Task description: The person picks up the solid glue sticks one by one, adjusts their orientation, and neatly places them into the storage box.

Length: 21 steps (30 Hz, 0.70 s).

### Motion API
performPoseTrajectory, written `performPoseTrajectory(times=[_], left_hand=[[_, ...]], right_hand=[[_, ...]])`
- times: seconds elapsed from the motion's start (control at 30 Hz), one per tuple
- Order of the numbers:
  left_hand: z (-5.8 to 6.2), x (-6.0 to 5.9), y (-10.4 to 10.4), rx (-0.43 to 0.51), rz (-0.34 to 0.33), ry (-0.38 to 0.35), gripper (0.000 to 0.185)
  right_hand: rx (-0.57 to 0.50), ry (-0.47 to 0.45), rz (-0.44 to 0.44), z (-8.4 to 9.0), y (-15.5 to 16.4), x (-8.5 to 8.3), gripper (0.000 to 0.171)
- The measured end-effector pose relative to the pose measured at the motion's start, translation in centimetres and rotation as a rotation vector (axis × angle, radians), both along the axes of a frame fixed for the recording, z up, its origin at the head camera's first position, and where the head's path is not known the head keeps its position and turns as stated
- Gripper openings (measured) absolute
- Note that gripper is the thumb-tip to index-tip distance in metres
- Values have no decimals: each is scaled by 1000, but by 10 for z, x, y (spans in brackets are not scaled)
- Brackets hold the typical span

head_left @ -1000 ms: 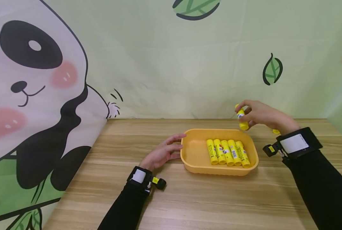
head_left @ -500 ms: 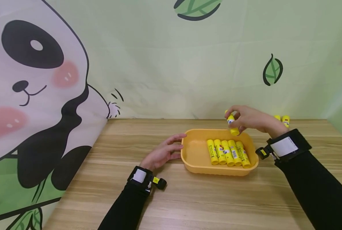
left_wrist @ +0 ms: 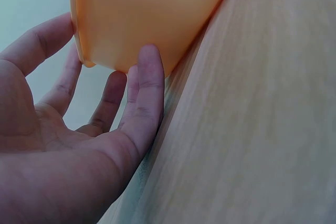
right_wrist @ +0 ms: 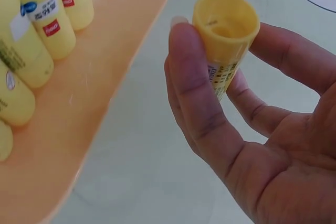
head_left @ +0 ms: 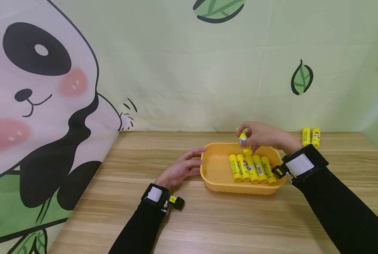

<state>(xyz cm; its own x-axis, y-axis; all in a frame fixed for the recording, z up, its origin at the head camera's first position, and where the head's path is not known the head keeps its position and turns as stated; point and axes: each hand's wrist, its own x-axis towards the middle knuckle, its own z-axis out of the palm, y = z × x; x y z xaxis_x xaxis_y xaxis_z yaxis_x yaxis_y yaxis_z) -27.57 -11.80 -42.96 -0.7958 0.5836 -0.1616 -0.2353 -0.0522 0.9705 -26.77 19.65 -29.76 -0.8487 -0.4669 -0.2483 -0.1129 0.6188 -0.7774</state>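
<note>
A yellow glue stick (head_left: 246, 150) is pinched between the thumb and fingers of my right hand (head_left: 266, 135), tilted, above the back rim of an orange plastic tray (head_left: 215, 165). In the right wrist view the held glue stick (right_wrist: 226, 35) shows its hollow round end. Several more glue sticks (head_left: 252, 170) lie side by side in the tray's right half. My left hand (head_left: 180, 168) touches the tray's left end with spread fingers. The left wrist view shows its fingertips against the tray's outer wall (left_wrist: 142, 19), without curling round it.
Two more glue sticks (head_left: 311, 137) stand side by side at the back right of the wooden table (head_left: 208, 225), near the backdrop. A pale green cloth (head_left: 176, 70) with a printed panda and leaves rises behind the table. The tray's left half shows bare floor.
My right hand has moved left and down with the glue stick, from right of the tray to above its back rim. The two back glue sticks have come into view. The left hand stays put.
</note>
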Motion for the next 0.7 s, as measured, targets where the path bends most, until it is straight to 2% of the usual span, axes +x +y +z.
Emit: performPoseTrajectory(times=[0.2, 0.7], left_hand=[[0, 0, 0, -7, 2, 4, 50], [-2, -1, 0, 5, -1, -2, 49]], right_hand=[[31, -1, 14, -3, -11, 1, 39], [147, -37, 137, -18, -42, 5, 41]])
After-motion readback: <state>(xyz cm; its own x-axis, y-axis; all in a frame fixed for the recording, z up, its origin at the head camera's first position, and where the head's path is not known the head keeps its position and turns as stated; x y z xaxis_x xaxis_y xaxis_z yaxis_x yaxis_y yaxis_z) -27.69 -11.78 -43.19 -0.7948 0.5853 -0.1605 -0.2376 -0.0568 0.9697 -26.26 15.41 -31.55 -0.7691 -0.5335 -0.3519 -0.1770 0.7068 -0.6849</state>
